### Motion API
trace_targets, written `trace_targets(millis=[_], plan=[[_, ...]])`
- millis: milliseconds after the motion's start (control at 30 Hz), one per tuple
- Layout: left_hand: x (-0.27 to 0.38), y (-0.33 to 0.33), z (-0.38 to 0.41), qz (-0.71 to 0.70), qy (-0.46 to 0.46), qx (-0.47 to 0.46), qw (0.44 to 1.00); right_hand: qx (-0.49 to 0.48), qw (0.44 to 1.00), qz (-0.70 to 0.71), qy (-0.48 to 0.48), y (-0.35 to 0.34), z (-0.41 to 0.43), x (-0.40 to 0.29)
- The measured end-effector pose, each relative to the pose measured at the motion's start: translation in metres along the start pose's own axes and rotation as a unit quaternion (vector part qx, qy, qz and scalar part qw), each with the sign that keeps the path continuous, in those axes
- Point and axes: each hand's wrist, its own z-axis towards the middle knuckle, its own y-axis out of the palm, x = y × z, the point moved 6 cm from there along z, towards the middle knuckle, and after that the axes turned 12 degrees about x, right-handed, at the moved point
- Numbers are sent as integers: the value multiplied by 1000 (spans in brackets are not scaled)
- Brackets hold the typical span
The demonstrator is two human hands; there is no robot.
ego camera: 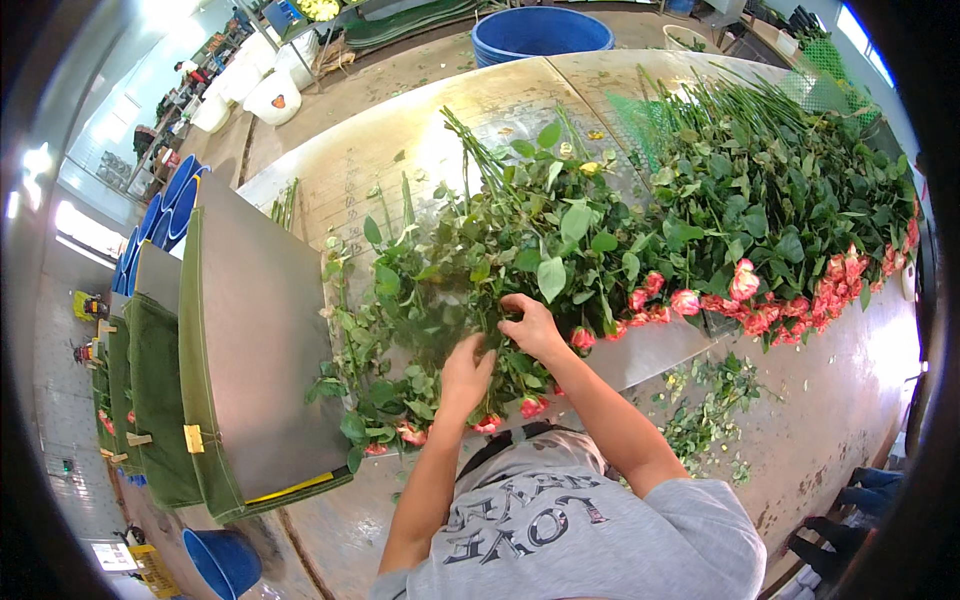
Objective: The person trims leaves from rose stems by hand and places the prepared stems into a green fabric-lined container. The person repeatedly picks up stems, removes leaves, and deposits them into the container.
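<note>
Both my hands are in among the leaves of cut roses (420, 300) spread across a metal-topped table. My left hand (466, 371) reaches into the foliage low on the pile, and its fingertips are partly hidden and blurred. Just right of it, my right hand (531, 326) has thumb and forefinger curled around the leafy stems; whether they grip one is hidden. Pink-and-cream rose heads (534, 406) hang at the table's near edge, close to my body. Bare stem ends (480, 150) point to the far side.
A larger heap of roses (780, 180) lies to the right, with green netting (634, 127) beside it. Upright on the left stands a metal panel (262, 337) edged with green cloth. Fallen leaves (712, 412) litter the floor. Beyond the table sits a blue tub (543, 34).
</note>
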Motion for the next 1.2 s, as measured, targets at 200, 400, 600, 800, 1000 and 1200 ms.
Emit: trace_targets(millis=[200, 400, 600, 800, 1000, 1200], plan=[[-31, 25, 12, 132, -92, -41, 986, 20, 999, 47, -1, -7, -5, -2], [-32, -25, 37, -304, -246, -101, 915, 52, 991, -75, -99, -25, 2, -13], [52, -106, 31, -406, -227, -137, 875, 44, 995, -17, -90, 5, -8, -10], [71, -127, 17, -529, -145, -112, 828, 81, 995, -9, -60, 57, -29, 3], [68, -138, 20, -613, -180, -128, 758, 135, 987, -5, -87, -4, -33, -4], [14, -159, 42, -580, -167, -130, 787, 115, 988, -74, -68, -51, -36, -3]])
